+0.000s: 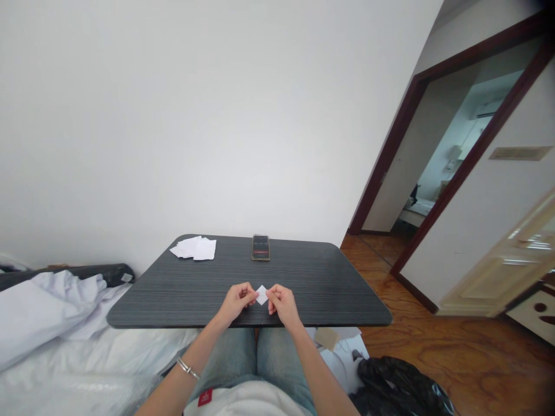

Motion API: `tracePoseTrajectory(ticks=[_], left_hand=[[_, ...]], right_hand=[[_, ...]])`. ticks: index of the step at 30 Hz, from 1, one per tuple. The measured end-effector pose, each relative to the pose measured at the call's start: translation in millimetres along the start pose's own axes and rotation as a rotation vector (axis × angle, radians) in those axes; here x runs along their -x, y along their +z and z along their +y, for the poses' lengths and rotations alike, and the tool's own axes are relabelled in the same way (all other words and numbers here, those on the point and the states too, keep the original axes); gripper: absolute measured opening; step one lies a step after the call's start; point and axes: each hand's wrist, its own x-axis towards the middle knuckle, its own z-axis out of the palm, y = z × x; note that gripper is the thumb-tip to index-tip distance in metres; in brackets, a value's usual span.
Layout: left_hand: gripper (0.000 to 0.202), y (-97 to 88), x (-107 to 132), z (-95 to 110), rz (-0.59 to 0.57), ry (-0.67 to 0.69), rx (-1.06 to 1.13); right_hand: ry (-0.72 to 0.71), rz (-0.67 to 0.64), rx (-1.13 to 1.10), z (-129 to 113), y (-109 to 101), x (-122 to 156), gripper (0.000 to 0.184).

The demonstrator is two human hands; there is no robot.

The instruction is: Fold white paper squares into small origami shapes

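Observation:
A small white square of paper (pixel 261 294) hangs corner-up just above the dark table (pixel 182 294), near its front edge. My left hand (pixel 237 301) pinches its left corner with closed fingers. My right hand (pixel 281 303) pinches its right corner the same way. A silver bracelet sits on my left wrist.
A loose pile of white paper sheets (pixel 195 248) lies at the table's far left. A small dark box (pixel 261 248) stands at the far middle. White bedding (pixel 47 323) lies to the left, a black bag (pixel 399 387) on the wooden floor to the right, beyond it an open doorway.

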Motion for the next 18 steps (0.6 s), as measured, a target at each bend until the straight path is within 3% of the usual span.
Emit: tracePoseTrajectory(ticks=[10,18], left_hand=[[0.027,-0.6,0.8,4.3,0.030,0.004,0.021],[0.027,1.3,-0.4,1.8,-0.027,0.010,-0.067]], right_hand=[[-0.006,-0.015,-0.027,1.0,0.3,-2.0,0.025],[-0.012,-0.029,0.022,-2.2,0.8,2.1,0.024]])
